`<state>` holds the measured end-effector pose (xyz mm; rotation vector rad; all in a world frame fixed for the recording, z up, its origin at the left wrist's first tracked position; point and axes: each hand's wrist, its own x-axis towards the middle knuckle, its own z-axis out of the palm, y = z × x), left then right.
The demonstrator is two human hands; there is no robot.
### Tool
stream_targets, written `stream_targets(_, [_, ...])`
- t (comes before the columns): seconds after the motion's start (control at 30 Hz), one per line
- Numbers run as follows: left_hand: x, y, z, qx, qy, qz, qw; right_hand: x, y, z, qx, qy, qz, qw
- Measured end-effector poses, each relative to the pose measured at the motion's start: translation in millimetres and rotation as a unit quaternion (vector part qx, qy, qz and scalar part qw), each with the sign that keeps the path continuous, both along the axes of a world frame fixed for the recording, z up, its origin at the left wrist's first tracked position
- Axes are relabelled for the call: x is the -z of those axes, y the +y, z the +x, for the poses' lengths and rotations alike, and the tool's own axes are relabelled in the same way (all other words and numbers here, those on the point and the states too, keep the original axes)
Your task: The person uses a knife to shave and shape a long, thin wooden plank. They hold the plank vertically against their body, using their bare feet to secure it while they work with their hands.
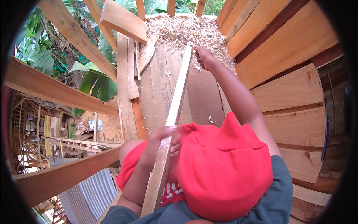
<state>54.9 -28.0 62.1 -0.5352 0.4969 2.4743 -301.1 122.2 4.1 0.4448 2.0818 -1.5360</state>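
Observation:
A long wooden strip slants away from my body toward the far end of the floor. Its far length looks pale and freshly shaved; its near length is darker and rougher. My left hand is wrapped round the strip about midway, close to my lap. With my arm stretched out, my right hand is closed on the dark handle of a knife, whose thin blade lies across the strip's far end. The blade is small in view and its exact shape is hard to make out. Red cloth lies over my lap.
Curly wood shavings heap at the far end of the plank floor. Loose boards and a thick plank sit at the left. Board walls rise on the right; open framing beams stand on the left.

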Motion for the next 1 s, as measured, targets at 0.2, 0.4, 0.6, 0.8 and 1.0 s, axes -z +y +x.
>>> stream_targets(0.2, [3.1, 1.0, -2.8, 0.021, 0.001, -0.015, 1.0, 32.3, 25.3, -42.6, 0.246, 0.051, -0.095, 0.963])
stream_targets(0.4, [17.7, -14.9, -4.1, 0.016, -0.003, -0.025, 1.0, -19.9, 103.2, -65.3, 0.171, 0.401, 0.123, 0.891])
stream_targets(0.6, [17.9, -15.1, -2.8, 0.024, 0.002, -0.021, 0.999, -121.9, 59.3, 68.8, -0.034, 0.752, 0.135, 0.645])
stream_targets(0.8, [25.1, -16.5, -0.7, 0.022, 0.007, -0.023, 0.999, -173.3, 17.1, 100.4, -0.179, 0.923, 0.011, 0.341])
stream_targets(1.0, [25.4, -13.4, -6.7, 0.038, 0.023, -0.041, 0.998, -130.5, 26.4, 9.0, -0.136, 0.506, 0.336, 0.783])
